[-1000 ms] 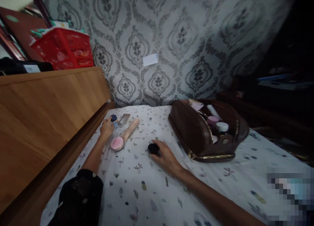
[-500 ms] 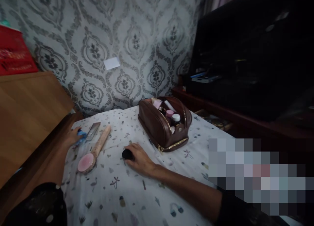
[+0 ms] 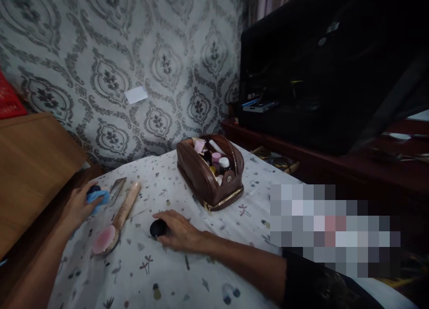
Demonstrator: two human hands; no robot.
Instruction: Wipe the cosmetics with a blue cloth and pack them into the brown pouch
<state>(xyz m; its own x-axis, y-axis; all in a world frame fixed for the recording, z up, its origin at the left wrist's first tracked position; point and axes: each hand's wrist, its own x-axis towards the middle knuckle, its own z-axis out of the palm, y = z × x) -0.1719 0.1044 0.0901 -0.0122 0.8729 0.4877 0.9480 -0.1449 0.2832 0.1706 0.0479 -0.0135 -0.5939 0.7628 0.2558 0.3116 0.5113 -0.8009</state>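
Note:
My left hand (image 3: 77,206) is closed on a crumpled blue cloth (image 3: 99,199) at the table's left side. A small dark round object (image 3: 93,189) shows between its fingers and the cloth; its kind is unclear. My right hand (image 3: 181,232) has its fingers curled round a small black round container (image 3: 158,228) at the table's middle. Between the hands lie a pink-topped round compact (image 3: 104,240), a long peach tube (image 3: 128,205) and a short silvery tube (image 3: 117,187). Beyond my right hand stands an unzipped brown makeup bag (image 3: 197,175).
Bottles and jars, one white-capped (image 3: 224,162), fill the bag. The table wears a white printed cloth (image 3: 187,282). A wooden cabinet (image 3: 36,152) borders the left, a patterned wall (image 3: 134,135) the back. A big black screen (image 3: 315,90) stands at right.
The view has turned right, so things sit further left. My left hand has lifted slightly with the blue cloth, and the dark object shows more clearly. My right hand still grips the black container.

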